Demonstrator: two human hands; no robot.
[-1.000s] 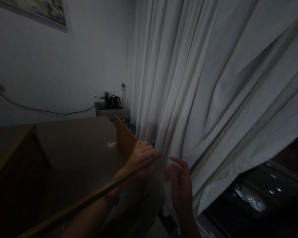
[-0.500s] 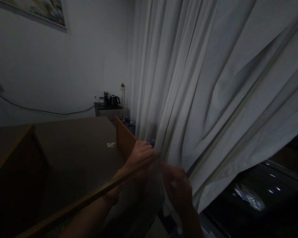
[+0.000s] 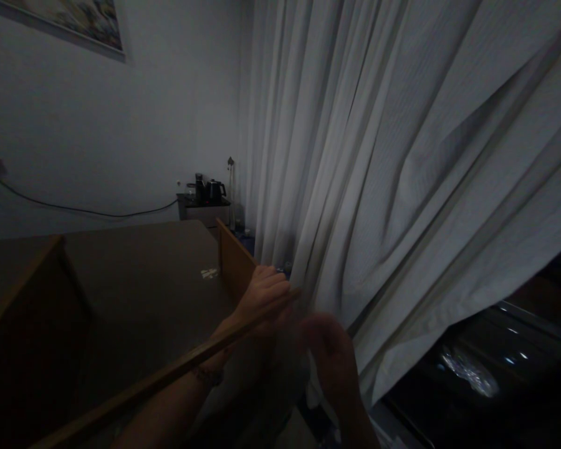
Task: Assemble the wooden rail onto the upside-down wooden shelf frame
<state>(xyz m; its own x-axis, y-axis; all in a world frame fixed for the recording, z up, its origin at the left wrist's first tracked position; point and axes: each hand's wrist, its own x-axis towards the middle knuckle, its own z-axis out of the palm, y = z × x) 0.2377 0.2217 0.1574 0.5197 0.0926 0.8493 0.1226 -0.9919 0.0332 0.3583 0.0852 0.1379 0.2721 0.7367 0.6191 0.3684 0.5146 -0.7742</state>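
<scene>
A long wooden board [image 3: 177,369] runs edge-up from the lower left toward the middle of the view. My left forearm passes behind it. At its far end, my left hand [image 3: 263,292] is closed against the board, fingers bent over the far side and partly hidden. Just right of that end, my right hand [image 3: 331,352] is curled and blurred by motion; whatever its fingers hold, if anything, cannot be made out. Beyond my left hand stands an upright wooden panel [image 3: 234,255], and another dark wooden panel [image 3: 25,299] rises at the left.
A brown flat surface [image 3: 140,262] carries small pale pieces [image 3: 209,273]. White curtains [image 3: 355,156] hang close on the right. A black kettle [image 3: 215,189] stands on a small cabinet [image 3: 206,214] by the wall, with a black cable [image 3: 88,211]. Dark glossy furniture [image 3: 509,349] fills the lower right.
My right hand has turned and shifted slightly down and left, its fingers curling more. My left hand and the board stay where they were.
</scene>
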